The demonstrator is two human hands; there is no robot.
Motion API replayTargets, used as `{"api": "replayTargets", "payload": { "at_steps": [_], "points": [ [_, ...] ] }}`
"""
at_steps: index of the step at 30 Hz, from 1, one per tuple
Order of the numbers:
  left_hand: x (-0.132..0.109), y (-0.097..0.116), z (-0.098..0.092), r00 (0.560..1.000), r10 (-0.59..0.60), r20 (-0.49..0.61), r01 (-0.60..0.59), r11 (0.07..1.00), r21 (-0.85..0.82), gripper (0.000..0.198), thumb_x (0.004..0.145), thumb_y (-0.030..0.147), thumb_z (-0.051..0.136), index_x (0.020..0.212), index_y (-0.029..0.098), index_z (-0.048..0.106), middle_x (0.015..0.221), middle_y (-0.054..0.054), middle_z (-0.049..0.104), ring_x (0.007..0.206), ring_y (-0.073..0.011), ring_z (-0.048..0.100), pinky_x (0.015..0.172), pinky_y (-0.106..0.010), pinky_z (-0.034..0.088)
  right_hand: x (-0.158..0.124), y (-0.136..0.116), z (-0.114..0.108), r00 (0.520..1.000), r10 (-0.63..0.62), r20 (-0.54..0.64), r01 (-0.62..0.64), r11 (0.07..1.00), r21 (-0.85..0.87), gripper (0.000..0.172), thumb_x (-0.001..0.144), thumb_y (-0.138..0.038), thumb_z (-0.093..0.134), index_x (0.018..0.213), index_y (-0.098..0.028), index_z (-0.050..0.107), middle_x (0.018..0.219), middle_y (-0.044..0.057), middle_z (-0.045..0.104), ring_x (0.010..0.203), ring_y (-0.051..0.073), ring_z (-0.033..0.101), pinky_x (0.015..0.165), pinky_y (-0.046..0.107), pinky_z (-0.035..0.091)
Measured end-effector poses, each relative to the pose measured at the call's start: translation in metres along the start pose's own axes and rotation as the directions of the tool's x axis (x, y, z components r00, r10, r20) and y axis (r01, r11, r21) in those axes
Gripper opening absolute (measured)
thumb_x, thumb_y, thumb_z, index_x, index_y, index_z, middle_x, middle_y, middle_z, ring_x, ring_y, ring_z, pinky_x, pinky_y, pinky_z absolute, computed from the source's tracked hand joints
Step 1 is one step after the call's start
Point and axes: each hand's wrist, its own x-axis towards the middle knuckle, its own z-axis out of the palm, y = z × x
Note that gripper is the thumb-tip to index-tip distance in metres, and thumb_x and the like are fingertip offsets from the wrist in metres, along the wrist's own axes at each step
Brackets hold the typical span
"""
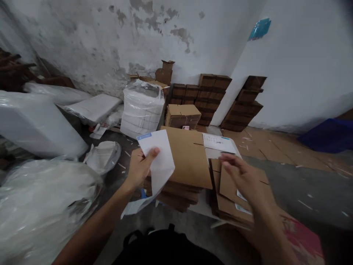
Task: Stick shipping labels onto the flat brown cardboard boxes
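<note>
My left hand (pixel 142 163) is closed on a long strip of white label paper (pixel 162 152) with a blue printed patch at its top corner. The strip's lower end curls down past a stack of flat cardboard boxes (pixel 187 154). Over a second pile of flattened cardboard boxes (pixel 230 195) to the right hovers my right hand (pixel 239 173), somewhat blurred. Its fingers are loosely bent and apart, with nothing visible between them. White labels (pixel 243 209) show on that right pile, partly covered by my hand and wrist.
A white printed sheet (pixel 219 142) lies on the table behind the boxes. Tied cardboard bundles (pixel 183 115) and brown stacks (pixel 213 95) stand by the wall. Plastic-wrapped white packs (pixel 142 106) and large bags (pixel 46 206) fill the left. Paper scraps litter the floor.
</note>
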Motion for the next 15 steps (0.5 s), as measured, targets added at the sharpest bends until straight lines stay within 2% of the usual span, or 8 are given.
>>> {"api": "replayTargets", "payload": {
  "at_steps": [2,4,6,8,9,11,13,15],
  "points": [
    [-0.002,0.004,-0.004,0.998,0.046,-0.043,-0.05,0.994,-0.1,0.033,0.068,0.046,0.078,0.073,0.015,0.069,0.071,-0.002,0.066,0.064,-0.0143,0.054,0.06,-0.025,0.044,-0.004,-0.059,0.046,0.965,-0.181,0.191,0.16,0.98,0.122,0.05,0.083,-0.048,0.064,0.126,-0.025,0.055,0.123,0.007,0.065,0.111,0.022,0.061,0.098,0.041,0.046],
    [-0.001,0.009,-0.015,0.99,0.115,-0.084,-0.131,0.966,-0.224,0.034,0.066,0.049,0.08,0.069,0.017,0.067,0.067,-0.001,0.063,0.063,-0.014,0.053,0.06,-0.026,0.044,-0.016,-0.101,0.089,0.881,-0.333,0.335,0.267,0.936,0.228,0.06,0.078,-0.043,0.072,0.131,-0.026,0.051,0.128,0.007,0.061,0.115,0.022,0.057,0.099,0.04,0.045],
    [0.003,0.014,-0.035,0.975,0.192,-0.11,-0.219,0.908,-0.357,0.034,0.067,0.048,0.079,0.061,0.02,0.06,0.056,0.001,0.052,0.055,-0.0119,0.048,0.053,-0.024,0.04,-0.032,-0.127,0.127,0.777,-0.463,0.427,0.345,0.88,0.327,0.047,0.077,-0.037,0.075,0.12,-0.024,0.058,0.121,0.006,0.064,0.111,0.021,0.058,0.095,0.038,0.045],
    [0.008,0.018,-0.063,0.958,0.242,-0.153,-0.286,0.837,-0.467,0.039,0.073,0.042,0.075,0.055,0.021,0.048,0.047,0.004,0.035,0.045,-0.0095,0.035,0.043,-0.022,0.031,-0.051,-0.138,0.16,0.664,-0.553,0.503,0.361,0.826,0.432,0.03,0.078,-0.033,0.075,0.104,-0.023,0.064,0.107,0.003,0.068,0.102,0.019,0.061,0.089,0.035,0.046],
    [0.01,0.019,-0.078,0.949,0.246,-0.199,-0.315,0.8,-0.511,0.04,0.076,0.037,0.072,0.054,0.021,0.042,0.045,0.005,0.027,0.042,-0.0086,0.026,0.04,-0.021,0.025,-0.062,-0.14,0.175,0.612,-0.575,0.542,0.345,0.811,0.472,0.029,0.077,-0.033,0.076,0.101,-0.023,0.064,0.103,0.002,0.069,0.098,0.018,0.062,0.087,0.035,0.047],
    [0.01,0.016,-0.107,0.924,0.234,-0.303,-0.372,0.733,-0.57,0.038,0.082,0.028,0.065,0.058,0.021,0.036,0.048,0.007,0.018,0.042,-0.0083,0.012,0.038,-0.02,0.018,-0.084,-0.14,0.206,0.529,-0.587,0.613,0.296,0.804,0.516,0.041,0.071,-0.037,0.08,0.105,-0.023,0.063,0.105,0.003,0.069,0.098,0.021,0.061,0.087,0.037,0.047],
    [0.007,0.01,-0.13,0.89,0.224,-0.396,-0.434,0.682,-0.589,0.033,0.086,0.022,0.06,0.062,0.021,0.038,0.052,0.007,0.018,0.044,-0.0084,0.008,0.039,-0.019,0.016,-0.107,-0.138,0.237,0.485,-0.563,0.669,0.242,0.822,0.516,0.058,0.062,-0.04,0.085,0.112,-0.023,0.061,0.11,0.005,0.067,0.102,0.025,0.06,0.09,0.042,0.046],
    [0.004,0.003,-0.147,0.874,0.215,-0.436,-0.445,0.712,-0.543,0.03,0.085,0.025,0.061,0.064,0.021,0.041,0.052,0.007,0.021,0.043,-0.0081,0.011,0.038,-0.02,0.017,-0.13,-0.132,0.267,0.465,-0.504,0.728,0.151,0.855,0.496,0.053,0.059,-0.037,0.085,0.106,-0.024,0.064,0.11,0.005,0.067,0.104,0.029,0.058,0.093,0.046,0.043]
  ]
}}
